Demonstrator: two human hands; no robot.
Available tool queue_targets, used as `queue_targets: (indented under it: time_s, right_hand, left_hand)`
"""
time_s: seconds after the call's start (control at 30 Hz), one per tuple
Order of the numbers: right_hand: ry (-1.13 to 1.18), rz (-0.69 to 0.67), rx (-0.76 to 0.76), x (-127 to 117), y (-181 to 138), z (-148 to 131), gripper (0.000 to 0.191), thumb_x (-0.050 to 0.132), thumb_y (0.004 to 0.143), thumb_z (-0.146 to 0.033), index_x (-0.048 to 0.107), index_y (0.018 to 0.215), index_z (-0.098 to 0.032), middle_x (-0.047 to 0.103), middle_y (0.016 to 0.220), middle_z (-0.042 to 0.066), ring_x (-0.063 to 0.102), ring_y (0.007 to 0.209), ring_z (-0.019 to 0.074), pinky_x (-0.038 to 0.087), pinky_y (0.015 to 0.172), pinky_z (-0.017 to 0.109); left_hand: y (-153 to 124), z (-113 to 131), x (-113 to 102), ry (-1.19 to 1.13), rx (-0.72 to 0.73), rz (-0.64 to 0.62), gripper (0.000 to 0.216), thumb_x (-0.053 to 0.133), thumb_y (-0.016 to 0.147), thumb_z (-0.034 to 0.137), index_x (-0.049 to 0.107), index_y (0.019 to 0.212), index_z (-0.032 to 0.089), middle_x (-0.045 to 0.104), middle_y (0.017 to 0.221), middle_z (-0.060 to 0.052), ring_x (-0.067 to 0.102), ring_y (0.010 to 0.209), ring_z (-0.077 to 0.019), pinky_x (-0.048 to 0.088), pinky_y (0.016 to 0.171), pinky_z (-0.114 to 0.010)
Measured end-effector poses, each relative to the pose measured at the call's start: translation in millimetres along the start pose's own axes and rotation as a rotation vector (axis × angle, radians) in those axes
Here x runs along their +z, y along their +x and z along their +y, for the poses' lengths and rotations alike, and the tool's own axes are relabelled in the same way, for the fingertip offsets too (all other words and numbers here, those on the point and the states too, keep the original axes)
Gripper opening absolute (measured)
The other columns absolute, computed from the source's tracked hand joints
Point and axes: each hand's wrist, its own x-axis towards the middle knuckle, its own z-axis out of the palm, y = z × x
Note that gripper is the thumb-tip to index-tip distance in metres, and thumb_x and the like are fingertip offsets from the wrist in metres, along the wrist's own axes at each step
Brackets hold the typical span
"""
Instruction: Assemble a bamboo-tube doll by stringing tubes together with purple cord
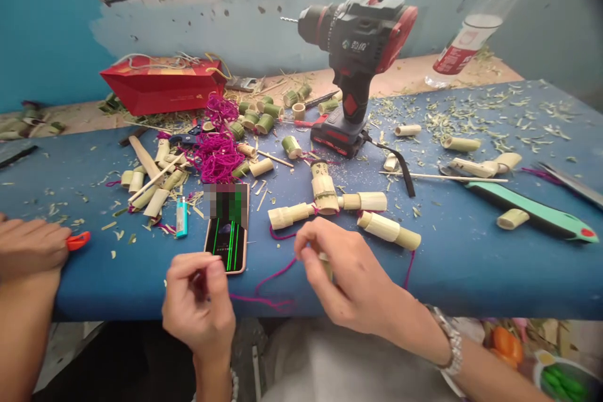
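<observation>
My left hand is closed in a pinch at the table's front edge, with a purple string running out from it to the right. My right hand reaches over the edge, thumb and forefinger closed where another stretch of the string meets the fingertips. Just beyond it lies a bamboo figure, its upright-pointing body marked with small dark writing. Bamboo tube pieces spread to either side as limbs, joined by purple string. One jointed limb lies to the right, string trailing from its end. The right palm partly hides another bamboo piece.
A phone and a blue lighter lie near my left hand. Behind stand a cordless drill, tangled purple string and a red bag. A green-handled saw lies right. Another person's hand holds something red at left.
</observation>
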Motion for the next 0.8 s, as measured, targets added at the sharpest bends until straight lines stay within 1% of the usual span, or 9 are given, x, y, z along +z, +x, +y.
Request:
queue_targets:
  time_s: [0.03, 0.1, 0.2, 0.23, 0.3, 0.37, 0.4, 0.6, 0.8]
  right_hand:
    - [-0.081, -0.091, -0.061, 0.1, 7.3, -1.3, 0.015, 0.042, 0.097, -0.009, 0.055, 0.099, -0.016, 0.061, 0.086, 0.004, 0.053, 0.077, 0.016, 0.042, 0.07, 0.03]
    - [-0.219, -0.264, -0.169, 6.4, 23.1, -4.6, 0.021, 0.045, 0.087, -0.005, 0.056, 0.101, -0.015, 0.062, 0.087, 0.005, 0.053, 0.082, 0.0198, 0.043, 0.072, 0.033]
    - [-0.365, -0.44, -0.269, 30.5, 42.8, -8.4, 0.018, 0.053, 0.082, -0.009, 0.057, 0.099, -0.015, 0.062, 0.087, 0.005, 0.053, 0.085, 0.0227, 0.045, 0.072, 0.036]
    - [-0.398, -0.458, -0.296, 40.5, 47.1, -8.4, 0.018, 0.055, 0.084, -0.011, 0.057, 0.101, -0.015, 0.065, 0.093, 0.006, 0.054, 0.089, 0.0237, 0.047, 0.075, 0.038]
    - [-0.458, -0.448, -0.343, 58.5, 52.2, -6.3, 0.021, 0.059, 0.088, -0.015, 0.056, 0.109, -0.012, 0.066, 0.112, 0.012, 0.056, 0.106, 0.0273, 0.049, 0.094, 0.044]
    - [-0.507, -0.439, -0.353, 69.2, 53.4, -3.1, 0.027, 0.062, 0.091, -0.018, 0.056, 0.115, -0.009, 0.065, 0.124, 0.017, 0.053, 0.121, 0.0316, 0.042, 0.112, 0.053]
    - [-0.515, -0.445, -0.35, 71.0, 53.0, -2.0, 0.029, 0.063, 0.091, -0.019, 0.056, 0.116, -0.008, 0.065, 0.126, 0.018, 0.052, 0.125, 0.0329, 0.038, 0.116, 0.056]
    - [-0.427, -0.564, -0.371, 57.2, 49.5, -7.4, 0.028, 0.065, 0.083, -0.016, 0.058, 0.11, -0.011, 0.067, 0.128, 0.012, 0.055, 0.127, 0.0296, 0.032, 0.125, 0.052]
    - [-0.34, -0.667, -0.396, 57.1, 49.0, -5.9, 0.037, 0.062, 0.078, -0.01, 0.06, 0.115, -0.012, 0.071, 0.114, 0.007, 0.052, 0.136, 0.0304, 0.025, 0.129, 0.053]
  left_hand:
    - [2.4, -8.7, -6.4, 0.05, -0.06, 0.066, 0.011, 0.064, 0.098, 0.027, 0.063, 0.092, 0.018, 0.062, 0.085, 0.0, 0.059, 0.074, -0.012, 0.044, 0.063, -0.024]
    - [7.4, -23.4, -16.8, 0.18, -0.171, 0.124, 0.015, 0.063, 0.099, 0.034, 0.062, 0.097, 0.018, 0.067, 0.089, -0.001, 0.063, 0.072, -0.0131, 0.046, 0.063, -0.024]
    - [14.3, -36.7, -25.0, 0.347, -0.249, 0.104, 0.017, 0.058, 0.1, 0.036, 0.058, 0.101, 0.019, 0.076, 0.098, -0.006, 0.07, 0.075, -0.0159, 0.046, 0.062, -0.024]
    - [16.4, -39.4, -25.8, 0.374, -0.252, 0.087, 0.017, 0.057, 0.101, 0.036, 0.057, 0.101, 0.02, 0.078, 0.101, -0.008, 0.072, 0.077, -0.017, 0.047, 0.063, -0.025]
    - [20.8, -43.7, -25.3, 0.394, -0.249, 0.048, 0.016, 0.055, 0.101, 0.037, 0.056, 0.101, 0.02, 0.08, 0.104, -0.009, 0.074, 0.081, -0.0186, 0.05, 0.066, -0.025]
    - [25.8, -48.1, -23.1, 0.376, -0.245, 0.017, 0.018, 0.054, 0.101, 0.039, 0.055, 0.102, 0.021, 0.081, 0.104, -0.01, 0.076, 0.084, -0.0196, 0.052, 0.068, -0.026]
    - [28.5, -50.7, -21.9, 0.357, -0.241, 0.005, 0.018, 0.054, 0.101, 0.04, 0.055, 0.102, 0.021, 0.081, 0.104, -0.01, 0.077, 0.085, -0.02, 0.053, 0.069, -0.026]
    - [38.7, -65.7, -18.3, 0.272, -0.28, -0.089, 0.026, 0.054, 0.1, 0.049, 0.059, 0.102, 0.024, 0.081, 0.108, -0.006, 0.078, 0.089, -0.0204, 0.058, 0.074, -0.028]
    - [36.1, -67.2, -18.8, 0.256, -0.353, -0.131, 0.029, 0.051, 0.101, 0.053, 0.059, 0.102, 0.025, 0.081, 0.11, -0.005, 0.079, 0.092, -0.0216, 0.058, 0.072, -0.029]
